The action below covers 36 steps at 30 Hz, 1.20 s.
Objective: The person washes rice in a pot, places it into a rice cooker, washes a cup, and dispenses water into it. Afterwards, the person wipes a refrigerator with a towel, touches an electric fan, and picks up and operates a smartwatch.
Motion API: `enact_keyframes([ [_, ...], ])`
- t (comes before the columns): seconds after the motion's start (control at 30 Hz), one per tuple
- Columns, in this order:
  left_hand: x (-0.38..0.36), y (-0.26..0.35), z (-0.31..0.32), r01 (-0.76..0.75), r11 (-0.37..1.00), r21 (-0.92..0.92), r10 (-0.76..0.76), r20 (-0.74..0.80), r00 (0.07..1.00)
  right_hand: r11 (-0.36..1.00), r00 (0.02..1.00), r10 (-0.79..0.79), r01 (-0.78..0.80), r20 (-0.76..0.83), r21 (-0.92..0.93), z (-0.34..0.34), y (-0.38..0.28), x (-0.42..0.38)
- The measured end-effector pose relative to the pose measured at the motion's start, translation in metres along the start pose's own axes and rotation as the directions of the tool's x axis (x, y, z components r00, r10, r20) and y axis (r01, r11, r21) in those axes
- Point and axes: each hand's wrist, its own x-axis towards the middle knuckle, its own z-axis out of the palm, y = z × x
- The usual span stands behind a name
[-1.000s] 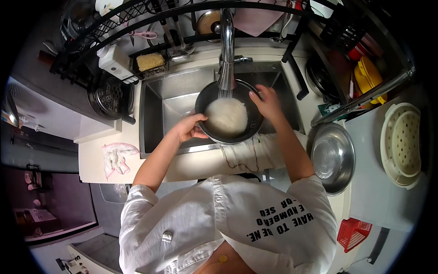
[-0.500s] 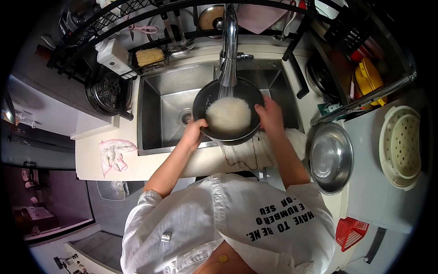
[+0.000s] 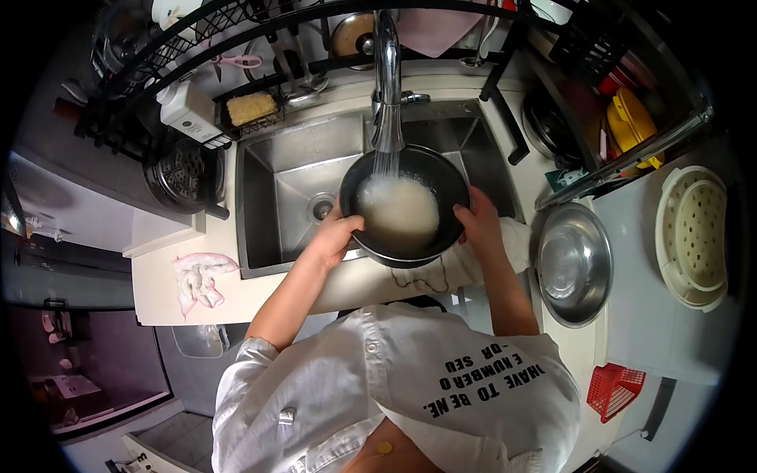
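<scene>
Around the bowl (image 3: 448, 175), both hands (image 3: 333, 235) (image 3: 481, 226) curl (thumbs (image 3: 354, 223) uppermost).

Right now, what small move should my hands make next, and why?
I'd probably have the left hand and right hand ease the pot slightly left and away from you: the water lands off-center, left of the pot's middle, and the pot seems to reach over the sink's front edge.

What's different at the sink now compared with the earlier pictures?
The dark pot has moved slightly rightward and toward the person. The right hand has shifted nearer the body. Both hands, including the left hand, still grip the pot; water still runs into it.
</scene>
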Motion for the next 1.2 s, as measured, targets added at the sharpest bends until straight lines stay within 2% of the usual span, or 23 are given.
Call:
enact_keyframes([
  [0.03, 0.008, -0.004, -0.013, 0.057, 0.997, 0.043, -0.06, 0.052, 0.997, 1.0, 1.0, 0.004, -0.004, 0.009, -0.022, -0.003, 0.004, -0.002],
  [0.07, 0.003, 0.001, -0.014, 0.011, 1.0, -0.003, -0.011, 0.082, 0.997, 1.0, 1.0, 0.008, -0.008, 0.006, -0.029, 0.001, 0.008, -0.002],
  [0.13, 0.005, 0.004, -0.02, 0.002, 1.0, -0.018, 0.0, 0.078, 0.997, 0.982, 0.994, -0.095, 0.083, 0.062, 0.169, 0.018, 0.014, 0.004],
  [0.17, 0.015, -0.006, -0.029, -0.091, 0.995, 0.042, 0.088, 0.06, 0.994, 0.998, 0.991, -0.044, 0.037, 0.126, 0.058, 0.014, 0.014, 0.01],
  [0.2, 0.018, -0.008, -0.029, -0.089, 0.995, 0.034, 0.087, 0.049, 0.995, 0.998, 0.99, -0.038, 0.031, 0.139, 0.052, 0.014, 0.021, 0.017],
  [0.27, 0.02, -0.013, -0.025, -0.173, 0.984, 0.041, 0.172, 0.02, 0.985, 0.974, 0.987, -0.162, 0.157, 0.016, 0.163, 0.021, 0.05, 0.035],
  [0.37, 0.02, -0.018, -0.022, -0.214, 0.971, 0.107, 0.217, -0.017, 0.976, 0.928, 0.98, -0.197, 0.172, 0.042, 0.33, 0.02, 0.054, 0.04],
  [0.47, 0.027, -0.031, -0.028, -0.368, 0.924, 0.101, 0.369, 0.018, 0.929, 0.954, 0.984, -0.168, 0.146, 0.064, 0.263, 0.021, 0.057, 0.042],
  [0.57, 0.035, -0.031, -0.034, -0.294, 0.955, 0.041, 0.291, 0.058, 0.955, 0.97, 0.98, -0.172, 0.151, 0.098, 0.193, 0.02, 0.054, 0.052],
  [0.6, 0.043, -0.034, -0.038, -0.334, 0.941, 0.062, 0.33, 0.063, 0.942, 0.969, 0.978, -0.192, 0.175, 0.085, 0.172, 0.021, 0.053, 0.057],
  [0.67, 0.049, -0.033, -0.04, -0.251, 0.949, 0.188, 0.252, 0.02, 0.967, 0.978, 0.991, -0.134, 0.134, -0.007, 0.16, 0.024, 0.051, 0.066],
  [0.7, 0.043, -0.024, -0.037, -0.258, 0.965, 0.048, 0.249, 0.141, 0.958, 0.976, 0.993, -0.114, 0.108, 0.018, 0.191, 0.023, 0.046, 0.066],
  [0.73, 0.041, -0.021, -0.04, -0.245, 0.969, 0.017, 0.241, 0.138, 0.961, 0.969, 0.993, -0.099, 0.082, 0.065, 0.232, 0.025, 0.042, 0.067],
  [0.8, 0.042, -0.027, -0.066, -0.184, 0.981, -0.068, 0.18, -0.069, 0.981, 0.982, 0.997, -0.053, 0.043, 0.051, 0.183, 0.02, 0.052, 0.076],
  [0.87, 0.041, -0.05, -0.114, -0.38, 0.893, 0.242, 0.435, -0.242, 0.868, 0.949, 0.996, -0.092, 0.084, 0.014, 0.305, 0.026, 0.054, 0.077],
  [0.9, 0.028, -0.061, -0.146, -0.361, 0.835, 0.415, 0.519, -0.376, 0.768, 0.974, 0.995, -0.1, 0.095, 0.011, 0.206, 0.028, 0.05, 0.075],
  [0.93, 0.016, -0.083, -0.188, -0.338, 0.714, 0.613, 0.663, -0.437, 0.608, 0.988, 0.993, -0.114, 0.113, 0.004, 0.104, 0.026, 0.048, 0.073],
  [0.97, -0.017, -0.084, -0.207, -0.17, 0.617, 0.768, 0.732, -0.482, 0.481, 0.982, 0.992, -0.124, 0.12, 0.02, 0.145, 0.02, 0.057, 0.078],
  [1.0, -0.039, -0.098, -0.238, -0.027, 0.476, 0.879, 0.82, -0.432, 0.375, 0.975, 0.99, -0.137, 0.129, 0.03, 0.182, 0.017, 0.064, 0.084],
  [1.07, -0.082, -0.111, -0.282, 0.228, 0.335, 0.914, 0.889, -0.386, 0.246, 0.974, 0.989, -0.144, 0.136, 0.031, 0.182, 0.017, 0.064, 0.082],
  [1.13, -0.106, -0.114, -0.307, 0.437, 0.209, 0.875, 0.945, -0.296, 0.142, 0.978, 0.997, -0.059, 0.05, 0.039, 0.203, 0.022, 0.052, 0.073],
  [1.17, -0.115, -0.114, -0.319, 0.452, 0.216, 0.865, 0.943, -0.305, 0.132, 0.983, 0.997, -0.067, 0.058, 0.045, 0.174, 0.025, 0.048, 0.072],
  [1.2, -0.121, -0.114, -0.33, 0.423, 0.266, 0.866, 0.884, -0.395, 0.252, 0.987, 0.996, -0.078, 0.07, 0.049, 0.144, 0.026, 0.045, 0.071],
])
